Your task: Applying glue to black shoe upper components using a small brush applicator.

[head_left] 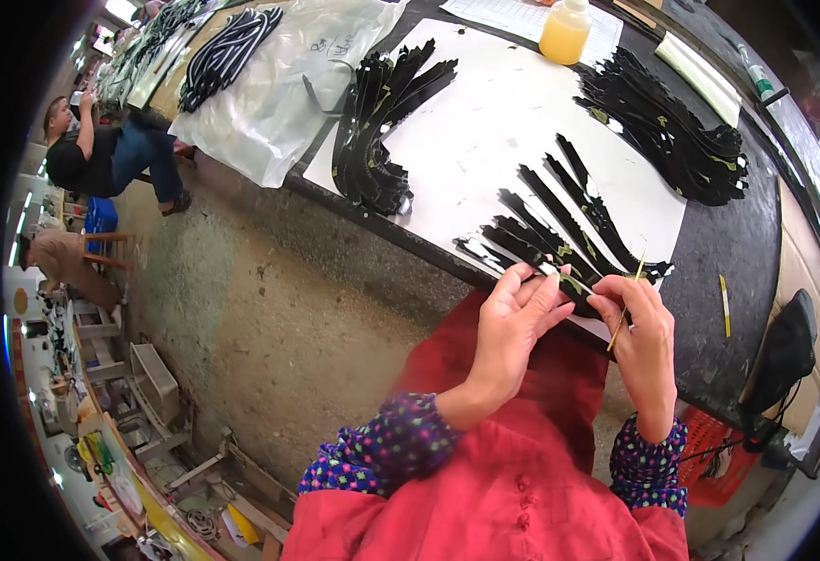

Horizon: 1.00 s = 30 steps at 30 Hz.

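Note:
At the table's front edge, my left hand (513,327) pinches the near end of a black strip (569,285) with yellow-green and white patches. My right hand (642,341) is closed around a thin yellow stick (620,323) with a fine pale tip, and its thumb and finger meet at the same strip end. Several more black strips (550,201) fan out on the white board (485,112) just beyond my fingers. What exactly sits between the fingertips is partly hidden.
Bundles of black strips lie at left (372,131) and right (662,131). A bottle of yellow liquid (566,33) stands at the back. Another yellow stick (725,307) and a black cap-like item (784,351) lie rightward. A red basket (714,458) sits below; two people are far left.

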Available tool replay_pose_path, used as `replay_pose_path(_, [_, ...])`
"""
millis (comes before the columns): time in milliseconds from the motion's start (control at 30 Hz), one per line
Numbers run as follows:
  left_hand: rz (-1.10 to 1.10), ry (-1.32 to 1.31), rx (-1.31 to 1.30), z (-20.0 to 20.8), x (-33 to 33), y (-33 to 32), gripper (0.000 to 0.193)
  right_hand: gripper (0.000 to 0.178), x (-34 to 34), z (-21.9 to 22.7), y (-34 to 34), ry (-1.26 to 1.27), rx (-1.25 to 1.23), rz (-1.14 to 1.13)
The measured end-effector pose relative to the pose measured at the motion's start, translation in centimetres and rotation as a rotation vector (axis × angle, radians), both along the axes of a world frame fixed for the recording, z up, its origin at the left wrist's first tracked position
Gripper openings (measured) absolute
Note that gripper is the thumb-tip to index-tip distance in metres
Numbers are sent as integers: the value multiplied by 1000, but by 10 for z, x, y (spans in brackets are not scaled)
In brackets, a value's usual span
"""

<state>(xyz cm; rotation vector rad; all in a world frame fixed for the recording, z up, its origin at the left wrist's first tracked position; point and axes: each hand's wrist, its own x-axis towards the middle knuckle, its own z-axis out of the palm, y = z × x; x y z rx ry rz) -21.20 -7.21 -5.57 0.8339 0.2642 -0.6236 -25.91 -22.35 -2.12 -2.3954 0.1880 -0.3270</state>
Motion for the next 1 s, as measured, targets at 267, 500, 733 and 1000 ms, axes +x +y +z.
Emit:
replay_pose_path(267, [-303, -510, 729, 13, 7, 36, 29, 17, 10, -12, -10, -34, -198, 90])
replay_pose_path(500, [-232, -1549, 1120, -15, 21, 21, 48, 15, 14, -9, -6, 3, -300, 142])
replay_pose_path(733, [-398, -1551, 1283, -35, 23, 12, 60, 15, 15, -7, -10, 1, -334, 125])
replay_pose_path(1000, [-450, -1544, 1278, -26, 27, 16, 61, 15, -33, 0, -83, -37, -360, -508])
